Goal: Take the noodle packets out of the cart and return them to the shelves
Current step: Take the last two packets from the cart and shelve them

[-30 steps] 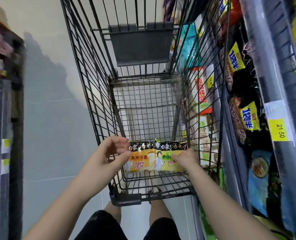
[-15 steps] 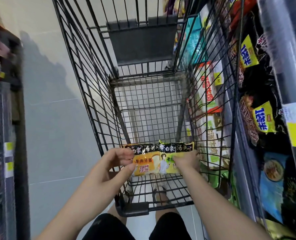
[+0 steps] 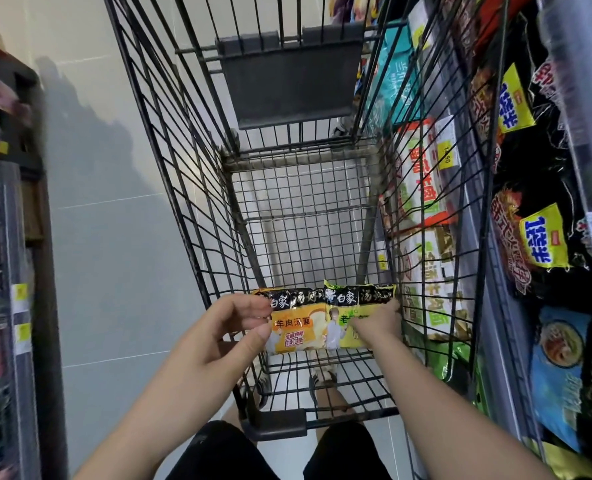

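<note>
Here, two noodle packets [image 3: 325,320] are held up side by side, edges touching, inside the near end of the cart [image 3: 170,168]. The left hand [image 3: 225,337] pinches the orange packet [image 3: 296,329] between thumb and fingers, and the right hand [image 3: 377,329] grips the yellow-green packet [image 3: 351,306]. To do this well, lift both straight up past the wire rim before swinging toward the shelves [image 3: 474,209] just beyond the right hand, pinching firmly, since the wrappers look slick.

Left packet [image 3: 296,329] in left hand [image 3: 225,336], right packet [image 3: 358,306] in right hand [image 3: 377,323], side by side over near end of cart [image 3: 190,168]. Shelves [image 3: 580,133] just right of cart.
</note>
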The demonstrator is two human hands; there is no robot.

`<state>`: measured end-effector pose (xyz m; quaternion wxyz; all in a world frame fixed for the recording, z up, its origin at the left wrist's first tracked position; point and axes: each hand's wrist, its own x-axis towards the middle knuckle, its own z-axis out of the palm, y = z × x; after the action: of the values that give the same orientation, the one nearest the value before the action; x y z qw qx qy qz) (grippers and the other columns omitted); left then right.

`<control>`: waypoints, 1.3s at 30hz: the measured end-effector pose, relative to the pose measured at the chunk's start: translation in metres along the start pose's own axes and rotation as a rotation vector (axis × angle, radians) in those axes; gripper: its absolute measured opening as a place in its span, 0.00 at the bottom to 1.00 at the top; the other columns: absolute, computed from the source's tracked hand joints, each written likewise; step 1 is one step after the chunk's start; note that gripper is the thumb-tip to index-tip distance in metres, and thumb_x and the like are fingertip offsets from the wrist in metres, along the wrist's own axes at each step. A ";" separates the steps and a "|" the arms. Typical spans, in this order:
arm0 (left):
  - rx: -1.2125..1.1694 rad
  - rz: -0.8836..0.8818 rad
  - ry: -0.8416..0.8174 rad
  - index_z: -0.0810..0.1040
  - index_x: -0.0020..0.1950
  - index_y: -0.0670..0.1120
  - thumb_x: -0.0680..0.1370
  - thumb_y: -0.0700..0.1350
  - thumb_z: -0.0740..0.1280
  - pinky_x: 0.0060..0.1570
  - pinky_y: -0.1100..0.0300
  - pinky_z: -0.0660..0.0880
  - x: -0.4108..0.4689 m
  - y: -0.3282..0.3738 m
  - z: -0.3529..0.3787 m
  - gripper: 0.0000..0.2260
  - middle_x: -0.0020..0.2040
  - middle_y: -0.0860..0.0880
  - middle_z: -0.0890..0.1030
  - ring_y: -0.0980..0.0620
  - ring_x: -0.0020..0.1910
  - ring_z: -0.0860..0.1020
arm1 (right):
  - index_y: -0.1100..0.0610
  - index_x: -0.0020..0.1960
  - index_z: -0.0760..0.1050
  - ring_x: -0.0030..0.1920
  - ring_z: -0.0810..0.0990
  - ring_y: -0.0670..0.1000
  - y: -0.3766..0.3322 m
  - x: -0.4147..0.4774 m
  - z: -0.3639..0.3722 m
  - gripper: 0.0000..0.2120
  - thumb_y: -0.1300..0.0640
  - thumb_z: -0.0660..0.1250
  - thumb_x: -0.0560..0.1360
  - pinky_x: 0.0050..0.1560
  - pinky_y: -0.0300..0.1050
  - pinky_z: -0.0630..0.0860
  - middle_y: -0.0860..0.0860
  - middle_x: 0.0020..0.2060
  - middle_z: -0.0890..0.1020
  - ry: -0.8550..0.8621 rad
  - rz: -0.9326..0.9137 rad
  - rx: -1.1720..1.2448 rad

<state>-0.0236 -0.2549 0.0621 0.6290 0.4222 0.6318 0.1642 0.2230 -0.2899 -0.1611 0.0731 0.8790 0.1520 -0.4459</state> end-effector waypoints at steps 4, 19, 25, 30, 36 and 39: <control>0.017 -0.002 -0.020 0.81 0.59 0.52 0.79 0.44 0.69 0.52 0.70 0.76 0.003 -0.004 -0.004 0.09 0.54 0.56 0.84 0.59 0.56 0.81 | 0.59 0.75 0.58 0.58 0.80 0.65 -0.002 -0.007 -0.004 0.41 0.59 0.79 0.71 0.51 0.56 0.82 0.62 0.70 0.70 0.042 -0.003 0.068; 0.096 -0.092 -0.043 0.80 0.56 0.54 0.80 0.42 0.71 0.47 0.72 0.75 0.012 -0.017 0.025 0.08 0.53 0.54 0.84 0.62 0.54 0.81 | 0.62 0.65 0.74 0.48 0.76 0.57 0.005 -0.027 -0.029 0.28 0.49 0.78 0.73 0.46 0.49 0.77 0.60 0.65 0.73 0.060 -0.096 0.040; 0.160 -0.140 -0.027 0.79 0.58 0.53 0.80 0.45 0.71 0.44 0.73 0.75 0.015 -0.026 0.028 0.08 0.56 0.55 0.83 0.64 0.53 0.81 | 0.63 0.76 0.64 0.70 0.75 0.61 0.006 -0.026 -0.045 0.34 0.55 0.76 0.77 0.67 0.54 0.73 0.60 0.72 0.74 -0.176 -0.136 0.113; 0.214 -0.194 0.038 0.77 0.56 0.52 0.78 0.45 0.74 0.42 0.73 0.75 0.022 -0.036 0.037 0.10 0.52 0.55 0.84 0.63 0.52 0.82 | 0.54 0.58 0.74 0.54 0.77 0.53 0.008 -0.028 -0.061 0.17 0.52 0.77 0.75 0.60 0.50 0.76 0.53 0.59 0.82 -0.251 -0.214 0.121; 0.316 -0.237 0.142 0.75 0.59 0.50 0.76 0.45 0.74 0.59 0.54 0.77 0.039 -0.052 0.057 0.14 0.55 0.54 0.81 0.55 0.57 0.80 | 0.47 0.44 0.68 0.42 0.78 0.48 0.001 -0.063 -0.108 0.16 0.47 0.76 0.76 0.40 0.43 0.73 0.45 0.41 0.79 -0.282 -0.364 0.112; 0.327 -0.240 0.185 0.74 0.64 0.47 0.77 0.44 0.74 0.62 0.52 0.76 0.047 -0.060 0.062 0.17 0.58 0.51 0.80 0.52 0.59 0.79 | 0.46 0.44 0.71 0.41 0.81 0.45 0.003 -0.084 -0.131 0.13 0.46 0.76 0.75 0.39 0.41 0.75 0.43 0.38 0.81 -0.233 -0.447 0.115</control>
<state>0.0216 -0.2755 -0.0226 0.5064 0.4235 0.7508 0.0214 0.2768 -0.2748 -0.0163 -0.0603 0.7690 0.3074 -0.5572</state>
